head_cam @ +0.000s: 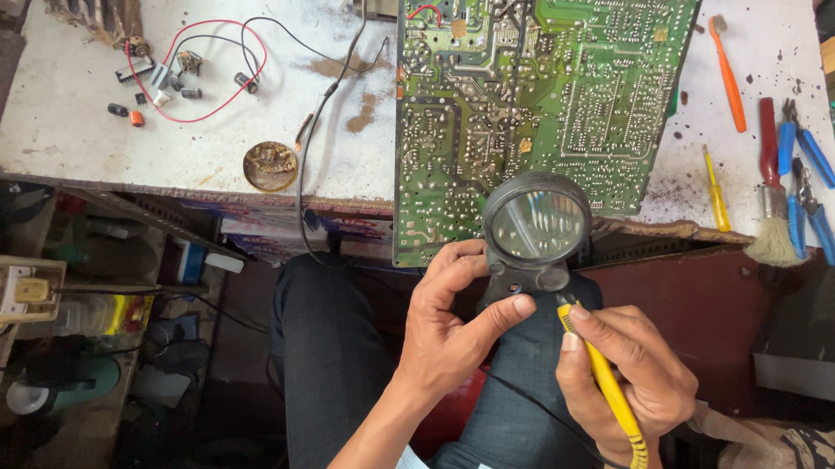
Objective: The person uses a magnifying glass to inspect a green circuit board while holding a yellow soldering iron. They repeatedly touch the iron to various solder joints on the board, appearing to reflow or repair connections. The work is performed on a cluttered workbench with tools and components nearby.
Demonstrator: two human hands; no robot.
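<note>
left hand (453, 325) grasping black magnifier (535, 231) by its handle | right hand (628, 376) gripping yellow tool (610, 392) | magnifier over green circuit board (535, 89) edge

left hand (448, 325) holds a black magnifier (535, 228) over the green circuit board (535, 89), right hand (633, 371) grips a yellow tool (604, 383)

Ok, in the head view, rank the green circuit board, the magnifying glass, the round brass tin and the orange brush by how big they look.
1. Green circuit board, by far the largest.
2. Magnifying glass, though it is nearer the camera, which enlarges it.
3 and 4. Orange brush and round brass tin: the brush is longer, the tin wider, so no clear ranking.
</note>
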